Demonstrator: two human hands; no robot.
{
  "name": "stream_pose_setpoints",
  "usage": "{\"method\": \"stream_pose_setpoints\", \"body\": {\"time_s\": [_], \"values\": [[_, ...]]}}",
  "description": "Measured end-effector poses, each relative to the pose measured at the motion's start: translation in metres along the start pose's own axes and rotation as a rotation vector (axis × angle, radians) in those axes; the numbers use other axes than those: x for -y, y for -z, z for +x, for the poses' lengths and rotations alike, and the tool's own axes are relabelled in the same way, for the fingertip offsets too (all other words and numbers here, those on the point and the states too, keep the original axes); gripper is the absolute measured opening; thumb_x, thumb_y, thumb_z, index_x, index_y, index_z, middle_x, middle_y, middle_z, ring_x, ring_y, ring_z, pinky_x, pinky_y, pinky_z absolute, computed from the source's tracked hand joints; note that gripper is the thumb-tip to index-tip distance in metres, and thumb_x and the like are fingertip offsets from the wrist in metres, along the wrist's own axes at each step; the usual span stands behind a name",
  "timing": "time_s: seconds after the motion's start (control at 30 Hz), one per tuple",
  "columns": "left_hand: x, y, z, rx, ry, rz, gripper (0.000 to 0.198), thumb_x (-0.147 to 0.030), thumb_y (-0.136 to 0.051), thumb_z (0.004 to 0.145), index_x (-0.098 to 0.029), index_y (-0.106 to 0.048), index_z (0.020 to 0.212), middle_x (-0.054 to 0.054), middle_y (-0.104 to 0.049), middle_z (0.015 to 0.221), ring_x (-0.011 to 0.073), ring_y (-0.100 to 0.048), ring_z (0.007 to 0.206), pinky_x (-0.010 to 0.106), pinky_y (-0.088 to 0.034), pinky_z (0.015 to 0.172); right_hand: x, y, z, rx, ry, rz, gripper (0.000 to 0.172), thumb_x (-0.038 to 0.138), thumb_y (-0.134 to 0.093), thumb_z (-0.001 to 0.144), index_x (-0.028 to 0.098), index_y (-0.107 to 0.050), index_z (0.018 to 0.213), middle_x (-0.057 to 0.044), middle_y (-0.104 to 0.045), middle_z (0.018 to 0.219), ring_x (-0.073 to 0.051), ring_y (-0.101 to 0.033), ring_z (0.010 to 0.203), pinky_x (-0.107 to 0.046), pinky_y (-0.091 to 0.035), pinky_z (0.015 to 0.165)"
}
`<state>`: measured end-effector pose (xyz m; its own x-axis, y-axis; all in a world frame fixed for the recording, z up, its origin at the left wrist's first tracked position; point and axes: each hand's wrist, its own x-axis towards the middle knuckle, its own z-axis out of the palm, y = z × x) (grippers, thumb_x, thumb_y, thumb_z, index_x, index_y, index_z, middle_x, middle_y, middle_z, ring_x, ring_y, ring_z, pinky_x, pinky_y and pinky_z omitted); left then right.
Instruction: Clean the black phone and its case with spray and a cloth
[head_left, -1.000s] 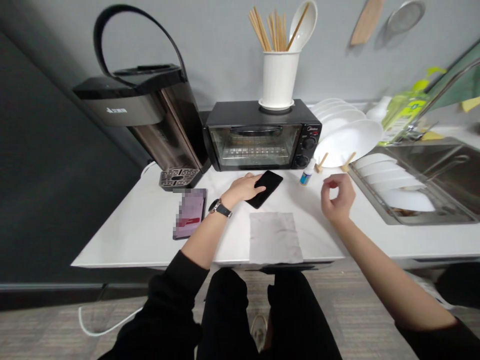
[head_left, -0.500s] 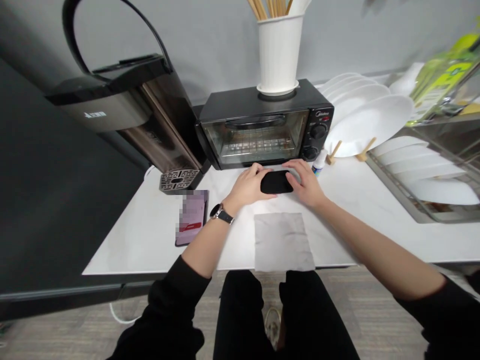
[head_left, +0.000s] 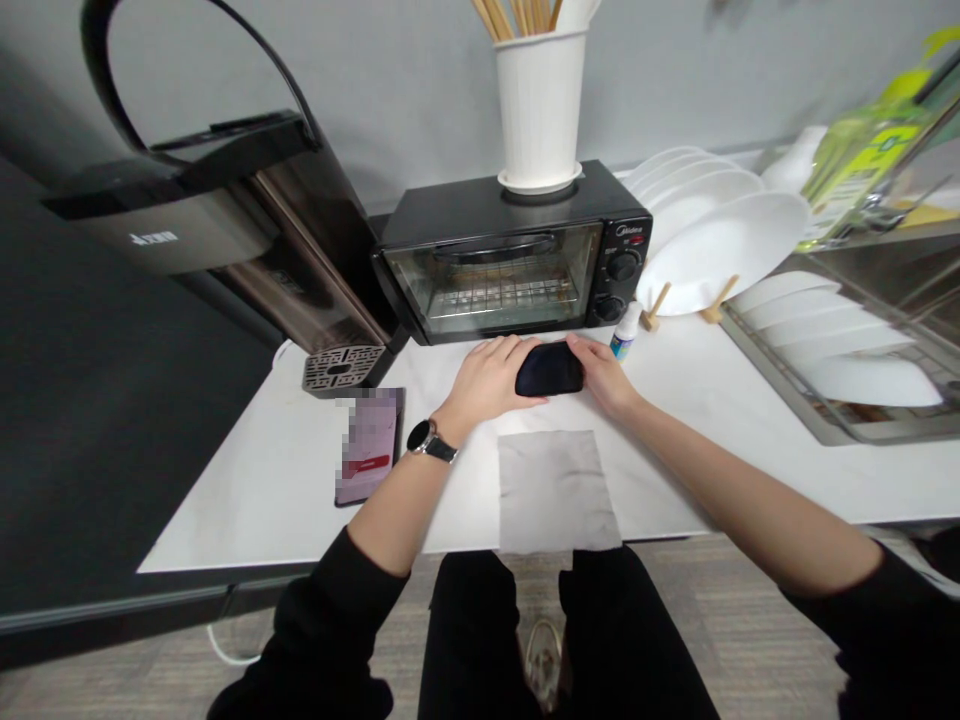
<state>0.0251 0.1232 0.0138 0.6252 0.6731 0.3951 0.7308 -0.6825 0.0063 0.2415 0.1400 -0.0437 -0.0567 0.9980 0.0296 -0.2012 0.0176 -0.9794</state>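
A black rounded case (head_left: 549,369), shaped like a glasses case, is between my two hands just in front of the toaster oven. My left hand (head_left: 491,380) holds its left end, thumb on the near side and fingers over the far side. At its right end my right hand (head_left: 604,374) grips the edge, the thumb and fingers drawn together. A grey cloth (head_left: 556,490) lies flat on the counter nearer to me, its front edge at the counter's edge. Just beyond my right hand stands a small white spray bottle (head_left: 625,332) with a blue label.
Behind my hands is a black toaster oven (head_left: 495,285), with a white cup (head_left: 541,110) of chopsticks on top. At left stand a water dispenser (head_left: 300,270) and a phone (head_left: 369,445). White plates (head_left: 724,250) and a dish basin (head_left: 825,425) are at right.
My right hand's fingers have come in from a spread pose and closed on the case's right end. My left hand stays on the left end. The whole view has shifted slightly.
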Motion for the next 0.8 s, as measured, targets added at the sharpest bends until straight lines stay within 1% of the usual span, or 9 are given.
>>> {"method": "stream_pose_setpoints", "body": {"time_s": [0.07, 0.13, 0.27, 0.4, 0.6, 0.67, 0.8], "values": [[-0.002, 0.0, 0.0, -0.007, -0.019, 0.018, 0.084, -0.064, -0.089, 0.077, -0.019, -0.059, 0.142, 0.009, -0.073, 0.125, 0.0316, -0.069, 0.113, 0.042, -0.051, 0.099, 0.004, -0.001, -0.001, -0.026, -0.004, 0.034, 0.063, 0.085, -0.082, 0.065, 0.024, -0.066, 0.068, 0.004, -0.062, 0.064, -0.014, -0.054, 0.062, -0.029, -0.045, 0.059], [-0.005, 0.0, 0.0, -0.039, -0.008, 0.041, 0.082, -0.066, -0.086, 0.08, -0.019, -0.059, 0.142, 0.01, -0.073, 0.122, 0.0319, -0.069, 0.112, 0.042, -0.05, 0.097, 0.009, -0.001, -0.003, -0.028, -0.025, 0.068, 0.065, 0.086, -0.084, 0.061, 0.024, -0.064, 0.065, 0.003, -0.06, 0.061, -0.014, -0.052, 0.059, -0.029, -0.042, 0.055], [-0.007, 0.002, -0.002, -0.073, -0.031, 0.06, 0.078, -0.066, -0.081, 0.085, -0.018, -0.059, 0.143, 0.01, -0.074, 0.121, 0.032, -0.069, 0.111, 0.043, -0.049, 0.096, 0.021, -0.002, -0.009, -0.003, -0.069, 0.121, 0.065, 0.084, -0.088, 0.057, 0.024, -0.067, 0.068, 0.002, -0.062, 0.062, -0.014, -0.054, 0.057, -0.029, -0.041, 0.053], [-0.005, 0.004, -0.003, -0.073, -0.044, 0.061, 0.081, -0.067, -0.08, 0.085, -0.019, -0.057, 0.146, 0.011, -0.074, 0.123, 0.0327, -0.068, 0.113, 0.044, -0.048, 0.098, 0.026, 0.0, -0.013, 0.027, -0.089, 0.154, 0.061, 0.08, -0.09, 0.059, 0.024, -0.073, 0.076, 0.001, -0.067, 0.067, -0.016, -0.058, 0.06, -0.03, -0.042, 0.054], [-0.003, 0.003, -0.004, -0.041, -0.037, 0.054, 0.082, -0.068, -0.079, 0.084, -0.022, -0.056, 0.148, 0.012, -0.073, 0.126, 0.0341, -0.067, 0.114, 0.045, -0.048, 0.096, 0.023, 0.003, -0.014, 0.073, -0.112, 0.184, 0.05, 0.073, -0.085, 0.071, 0.026, -0.073, 0.082, -0.001, -0.073, 0.073, -0.021, -0.065, 0.068, -0.034, -0.046, 0.061], [-0.003, 0.004, -0.004, -0.038, -0.038, 0.056, 0.084, -0.067, -0.08, 0.084, -0.022, -0.056, 0.15, 0.013, -0.072, 0.128, 0.0342, -0.067, 0.114, 0.045, -0.048, 0.096, 0.023, 0.004, -0.014, 0.081, -0.121, 0.192, 0.049, 0.072, -0.085, 0.072, 0.026, -0.073, 0.082, 0.0, -0.072, 0.073, -0.021, -0.065, 0.069, -0.034, -0.046, 0.062], [-0.004, 0.005, -0.004, -0.04, -0.043, 0.059, 0.084, -0.069, -0.077, 0.086, -0.021, -0.055, 0.15, 0.013, -0.071, 0.128, 0.0335, -0.067, 0.114, 0.045, -0.048, 0.096, 0.024, 0.004, -0.015, 0.088, -0.148, 0.213, 0.05, 0.073, -0.086, 0.07, 0.026, -0.069, 0.077, 0.002, -0.069, 0.069, -0.018, -0.062, 0.063, -0.033, -0.045, 0.059]]}}
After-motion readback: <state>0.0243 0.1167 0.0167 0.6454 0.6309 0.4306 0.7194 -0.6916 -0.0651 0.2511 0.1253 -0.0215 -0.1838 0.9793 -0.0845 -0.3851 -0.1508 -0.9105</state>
